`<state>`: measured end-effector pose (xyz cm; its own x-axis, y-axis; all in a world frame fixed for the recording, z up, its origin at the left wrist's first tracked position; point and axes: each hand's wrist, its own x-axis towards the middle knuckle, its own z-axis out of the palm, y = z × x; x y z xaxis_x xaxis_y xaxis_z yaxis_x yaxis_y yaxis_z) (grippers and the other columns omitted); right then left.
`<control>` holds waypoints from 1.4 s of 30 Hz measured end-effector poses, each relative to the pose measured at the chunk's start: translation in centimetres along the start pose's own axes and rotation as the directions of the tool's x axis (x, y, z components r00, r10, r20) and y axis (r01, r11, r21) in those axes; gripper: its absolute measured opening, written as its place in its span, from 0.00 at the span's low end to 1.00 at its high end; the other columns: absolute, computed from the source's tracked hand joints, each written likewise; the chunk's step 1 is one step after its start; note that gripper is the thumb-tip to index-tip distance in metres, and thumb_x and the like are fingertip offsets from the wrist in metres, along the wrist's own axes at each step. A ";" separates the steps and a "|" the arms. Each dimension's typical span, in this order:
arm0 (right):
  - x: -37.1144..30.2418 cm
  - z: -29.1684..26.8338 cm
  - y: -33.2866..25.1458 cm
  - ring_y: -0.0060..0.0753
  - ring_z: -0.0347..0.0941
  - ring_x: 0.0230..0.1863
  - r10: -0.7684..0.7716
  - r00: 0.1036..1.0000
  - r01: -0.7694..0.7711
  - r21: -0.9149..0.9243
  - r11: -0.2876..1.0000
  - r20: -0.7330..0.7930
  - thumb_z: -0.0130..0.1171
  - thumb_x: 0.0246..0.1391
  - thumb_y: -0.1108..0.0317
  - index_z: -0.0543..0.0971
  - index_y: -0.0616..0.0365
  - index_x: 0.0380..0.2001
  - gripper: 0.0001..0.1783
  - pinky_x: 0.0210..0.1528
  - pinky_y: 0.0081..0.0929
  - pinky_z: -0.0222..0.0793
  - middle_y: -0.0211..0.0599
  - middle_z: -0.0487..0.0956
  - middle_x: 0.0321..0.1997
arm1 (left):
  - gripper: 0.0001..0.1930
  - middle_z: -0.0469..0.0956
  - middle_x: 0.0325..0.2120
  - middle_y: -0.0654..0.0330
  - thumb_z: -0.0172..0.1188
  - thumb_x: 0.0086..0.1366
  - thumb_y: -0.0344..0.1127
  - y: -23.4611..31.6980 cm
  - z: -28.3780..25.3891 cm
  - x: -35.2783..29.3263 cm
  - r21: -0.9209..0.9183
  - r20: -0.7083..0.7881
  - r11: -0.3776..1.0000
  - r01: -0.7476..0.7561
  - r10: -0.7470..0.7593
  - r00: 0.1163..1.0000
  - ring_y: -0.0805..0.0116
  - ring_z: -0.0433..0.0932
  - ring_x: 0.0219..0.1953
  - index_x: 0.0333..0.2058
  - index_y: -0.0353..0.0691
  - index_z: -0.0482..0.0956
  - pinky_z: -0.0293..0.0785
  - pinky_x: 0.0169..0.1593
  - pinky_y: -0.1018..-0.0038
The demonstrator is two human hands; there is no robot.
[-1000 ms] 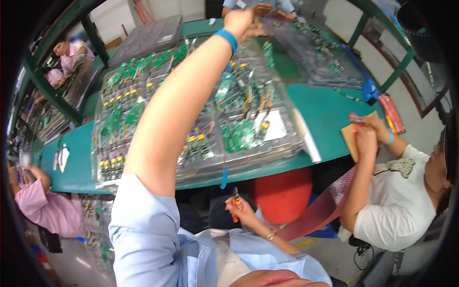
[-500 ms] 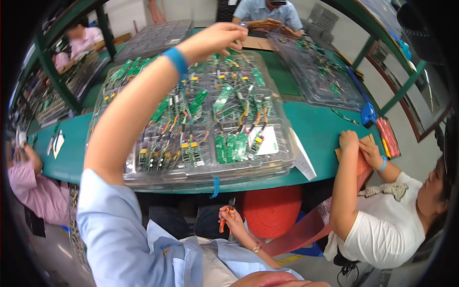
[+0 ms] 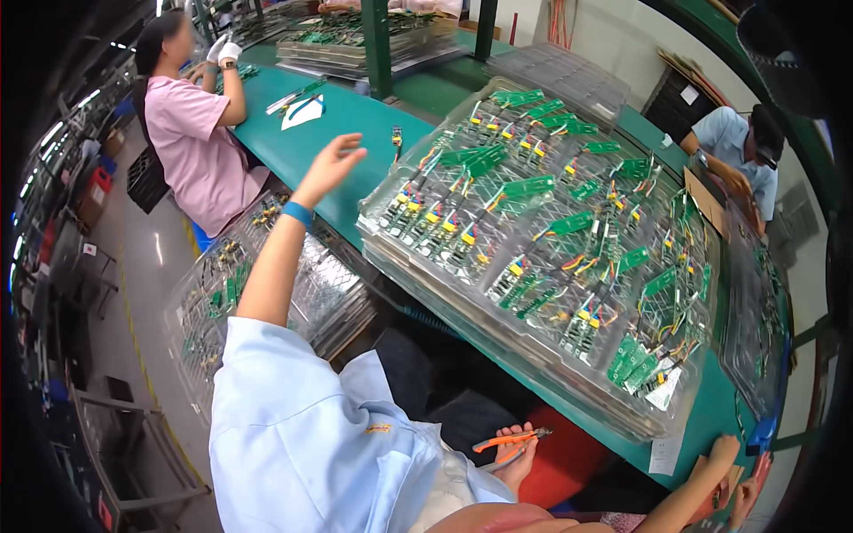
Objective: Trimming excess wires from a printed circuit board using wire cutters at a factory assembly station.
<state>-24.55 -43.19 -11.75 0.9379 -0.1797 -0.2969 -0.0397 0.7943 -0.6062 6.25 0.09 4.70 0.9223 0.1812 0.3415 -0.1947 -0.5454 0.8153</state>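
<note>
My left hand, with a blue band round its wrist, reaches out above the green tabletop, fingers stretched and holding nothing. Closest to its fingertips is a small circuit board with a yellow part, lying on the table left of the tray stack. Down by my lap, my right hand grips orange-handled cutters, jaws pointing right. In front of me a stack of clear plastic trays bears several rows of green circuit boards with coloured wires and yellow parts.
More trays with boards stand low at my left. A person in pink sits at the far left, near tools on white paper. Another person's hands work at the lower right; someone in light blue sits beyond.
My view has swung to the left. My left hand has moved from over the trays' far side to left of the stack. The cutters stay in my right hand.
</note>
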 end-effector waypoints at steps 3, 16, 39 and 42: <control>0.2 -0.6 -0.4 0.32 0.62 0.45 0.006 1.000 -0.006 0.025 1.000 0.005 0.39 0.55 0.52 0.61 0.55 0.49 0.23 0.48 0.30 0.57 0.37 0.66 0.43 | 0.21 0.68 0.42 0.51 0.51 0.56 0.39 -0.6 3.8 1.6 0.062 0.045 0.974 -0.218 0.215 0.975 0.60 0.68 0.44 0.49 0.42 0.64 0.66 0.45 0.69; -4.9 2.2 -2.4 0.27 0.66 0.34 0.043 0.992 -0.002 -0.328 0.945 0.118 0.47 0.51 0.64 0.63 0.57 0.48 0.20 0.35 0.22 0.64 0.38 0.70 0.39 | 0.11 0.74 0.20 0.55 0.50 0.45 0.26 -5.2 6.4 6.2 0.510 0.103 0.828 -0.233 0.209 0.972 0.59 0.71 0.24 0.30 0.42 0.76 0.68 0.31 0.70; -0.9 15.1 -8.6 0.30 0.67 0.33 0.159 0.774 0.387 -0.655 0.649 0.613 0.56 0.39 0.81 0.65 0.59 0.31 0.15 0.37 0.20 0.64 0.43 0.71 0.39 | 0.10 0.73 0.30 0.64 0.53 0.46 0.26 22.0 7.5 -17.4 -0.298 0.769 0.551 -0.779 0.622 0.146 0.70 0.70 0.26 0.31 0.40 0.76 0.66 0.29 0.76; -1.8 12.5 -7.1 0.30 0.67 0.32 -0.083 0.797 0.444 -0.487 0.753 0.599 0.56 0.40 0.80 0.65 0.58 0.30 0.14 0.36 0.20 0.64 0.41 0.71 0.34 | 0.11 0.73 0.30 0.63 0.54 0.47 0.27 23.1 9.9 -17.0 -0.397 0.699 0.501 -0.769 0.708 0.101 0.69 0.70 0.27 0.32 0.40 0.76 0.66 0.30 0.75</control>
<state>-21.60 -41.22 2.32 0.9569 0.1386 0.2551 0.2183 0.2356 -0.9470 -10.57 -23.69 13.09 0.1884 -0.9399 0.2848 -0.9391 -0.0875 0.3322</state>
